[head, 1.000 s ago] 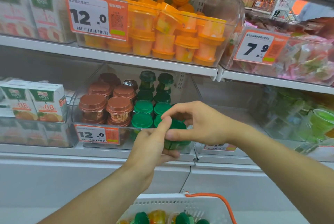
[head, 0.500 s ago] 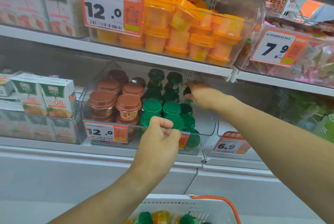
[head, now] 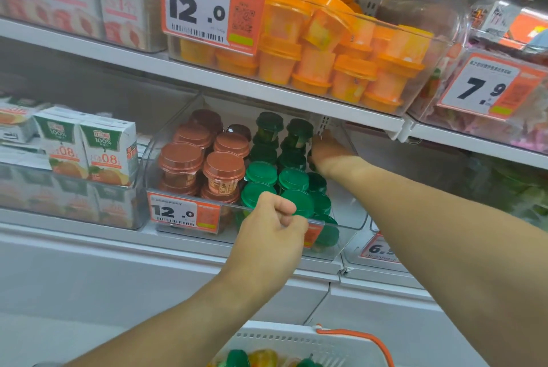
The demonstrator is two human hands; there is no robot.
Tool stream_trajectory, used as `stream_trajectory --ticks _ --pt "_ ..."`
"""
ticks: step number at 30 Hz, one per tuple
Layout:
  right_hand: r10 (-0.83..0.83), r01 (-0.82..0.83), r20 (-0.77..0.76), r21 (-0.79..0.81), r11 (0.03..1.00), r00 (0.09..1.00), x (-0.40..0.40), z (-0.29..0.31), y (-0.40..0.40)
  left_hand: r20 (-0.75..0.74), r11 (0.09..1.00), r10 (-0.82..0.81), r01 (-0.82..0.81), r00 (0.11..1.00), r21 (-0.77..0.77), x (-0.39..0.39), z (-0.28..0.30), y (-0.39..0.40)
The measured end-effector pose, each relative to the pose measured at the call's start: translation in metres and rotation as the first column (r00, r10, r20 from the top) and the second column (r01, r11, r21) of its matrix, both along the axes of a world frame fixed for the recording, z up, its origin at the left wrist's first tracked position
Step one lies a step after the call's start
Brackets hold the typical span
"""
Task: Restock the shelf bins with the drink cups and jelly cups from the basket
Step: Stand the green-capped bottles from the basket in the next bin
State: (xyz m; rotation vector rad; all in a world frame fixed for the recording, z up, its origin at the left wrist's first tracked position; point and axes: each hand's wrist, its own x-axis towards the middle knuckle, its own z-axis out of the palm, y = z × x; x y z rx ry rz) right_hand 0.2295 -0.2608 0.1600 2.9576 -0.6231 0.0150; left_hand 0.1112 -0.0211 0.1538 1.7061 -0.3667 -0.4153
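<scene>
A clear shelf bin [head: 351, 226] holds brown-lidded cups [head: 181, 156] on its left and green-lidded cups [head: 261, 172] on its right. My left hand [head: 271, 232] grips the bin's front rim with curled fingers. My right hand [head: 330, 153] reaches deep into the back right corner, its fingers curled over a dark green cup [head: 310, 157] that is mostly hidden. At the bottom edge, the white basket [head: 296, 340] with an orange handle [head: 358, 334] carries more green cups [head: 237, 357] and a yellow cup [head: 264, 356].
The shelf above carries a bin of orange jelly cups [head: 326, 52] and hangs low over my right hand. Juice cartons [head: 89, 147] fill the bin to the left. A candy bin tagged 7.9 [head: 480, 86] sits upper right. A white cabinet front [head: 118, 277] runs below.
Both hands held a green cup in front of the bin. My right hand then carried it to the bin's back right corner, and my left hand moved to the front rim.
</scene>
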Motion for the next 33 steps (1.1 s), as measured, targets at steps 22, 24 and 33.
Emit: stream_trajectory --ticks 22,24,33 --pt "-0.094 0.084 0.09 0.105 0.991 0.991 0.001 -0.015 0.013 0.003 1.0 -0.007 0.007 1.0 -0.003 0.006 -0.004 0.004" --pt "-0.096 0.087 0.074 0.117 0.989 0.993 0.0 -0.013 0.013 0.009 1.0 -0.009 0.009 1.0 -0.002 0.006 -0.005 0.003" --pt "-0.051 0.067 -0.136 0.115 0.991 0.989 -0.011 -0.008 0.026 0.042 0.998 -0.043 0.042 0.998 0.043 0.003 -0.01 0.0"
